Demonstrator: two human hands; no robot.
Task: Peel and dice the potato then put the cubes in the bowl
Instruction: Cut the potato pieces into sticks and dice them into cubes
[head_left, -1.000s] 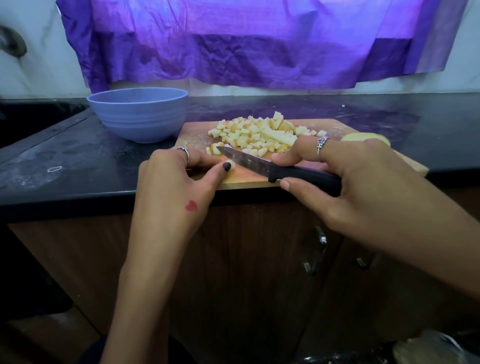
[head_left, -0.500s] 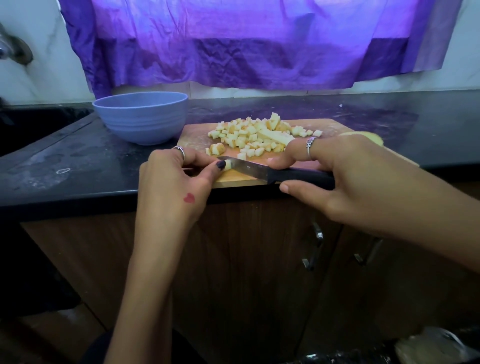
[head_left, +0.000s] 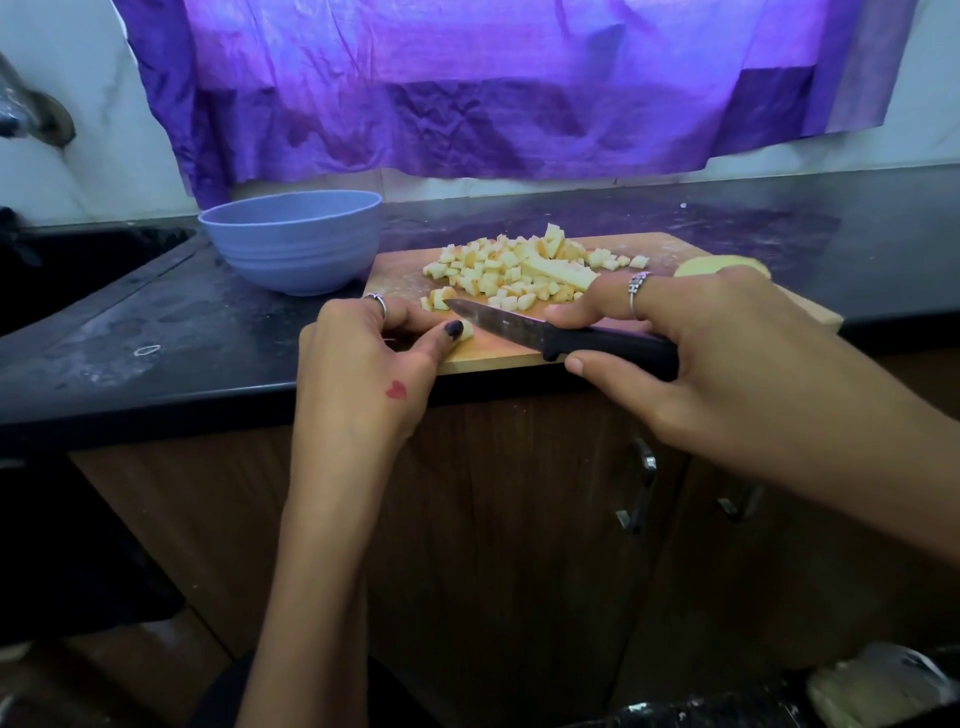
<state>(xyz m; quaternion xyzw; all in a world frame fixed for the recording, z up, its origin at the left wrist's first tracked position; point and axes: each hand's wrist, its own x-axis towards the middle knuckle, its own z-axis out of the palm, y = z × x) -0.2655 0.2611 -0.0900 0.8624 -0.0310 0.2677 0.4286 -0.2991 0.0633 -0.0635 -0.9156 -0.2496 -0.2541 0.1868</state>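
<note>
A heap of diced potato cubes (head_left: 519, 270) lies on the wooden cutting board (head_left: 670, 249), with a few uncut strips among them. My left hand (head_left: 363, 358) pinches a small potato piece (head_left: 465, 330) at the board's near left corner. My right hand (head_left: 717, 353) grips the black handle of a knife (head_left: 550, 335), its blade pointing left toward that piece. A peeled potato chunk (head_left: 719, 266) shows just behind my right hand. The blue bowl (head_left: 293, 241) stands left of the board; its inside is hidden.
The black counter (head_left: 156, 332) has a sink (head_left: 62, 270) at the far left and a tap (head_left: 31, 109) on the wall. A purple cloth (head_left: 493, 83) hangs behind. Wooden cabinet doors with metal handles (head_left: 639, 483) are below the counter edge.
The knife blade has shifted slightly away from my left thumb, and the small piece now shows beside it. The camera has tilted, so everything sits a little lower in view.
</note>
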